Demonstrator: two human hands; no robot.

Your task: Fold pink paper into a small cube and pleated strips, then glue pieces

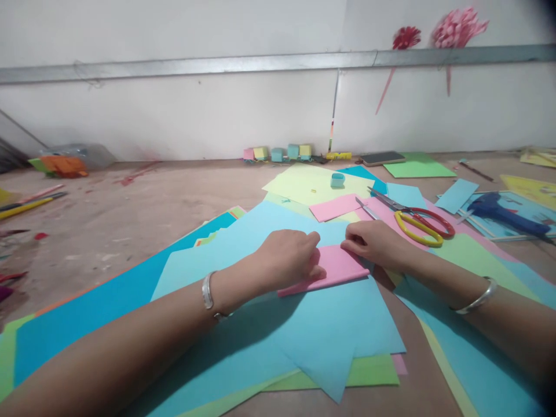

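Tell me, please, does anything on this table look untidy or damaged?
The scissors lie open beyond the right hand, blades spread, which looks careless. Reddish marks on the table, back left, look like stains.

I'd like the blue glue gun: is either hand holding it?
No, the glue gun lies apart; left hand and right hand touch the pink paper.

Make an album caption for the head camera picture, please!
Pink on blue: left hand and right hand on pink paper over a light blue sheet, scissors nearby.
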